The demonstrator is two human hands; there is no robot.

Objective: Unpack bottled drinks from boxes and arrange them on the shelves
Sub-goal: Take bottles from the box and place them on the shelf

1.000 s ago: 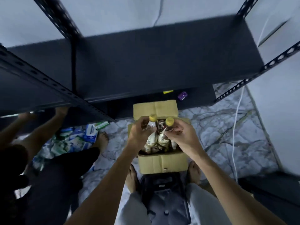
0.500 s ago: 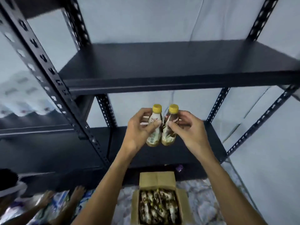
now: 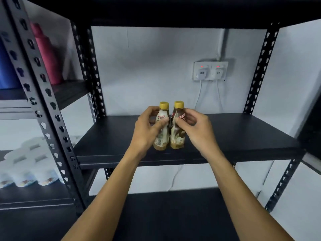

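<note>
In the middle of the frame two small drink bottles stand upright and side by side, touching each other, over the front part of a black metal shelf [image 3: 243,134]. The left hand [image 3: 147,131] grips the white-labelled bottle [image 3: 162,139], its thumb across the front of the label and its fingers curled round the far side. The right hand [image 3: 196,131] grips the brown bottle [image 3: 177,136] in the same way, with its thumb on the label and its fingers wrapped behind. Both bottles have yellow caps, which show above the hands. Their bases sit close to the shelf's front edge, but whether they rest on the board or hang just above it cannot be told. Both forearms reach up from the bottom of the frame, over a lower black shelf [image 3: 173,214]. On the pale wall behind, right of centre, a double wall socket [image 3: 210,71] shows two small red lights, and two white cables [image 3: 199,94] hang down from it behind the shelf. A perforated black post [image 3: 40,101] runs slantwise down the left side. Beyond it, at the upper left, a pink bottle [image 3: 46,54] stands on a neighbouring shelf next to something blue [image 3: 7,66], which is blurred. Lower left, white wrapped packs [image 3: 26,164] lie stacked on another shelf.
</note>
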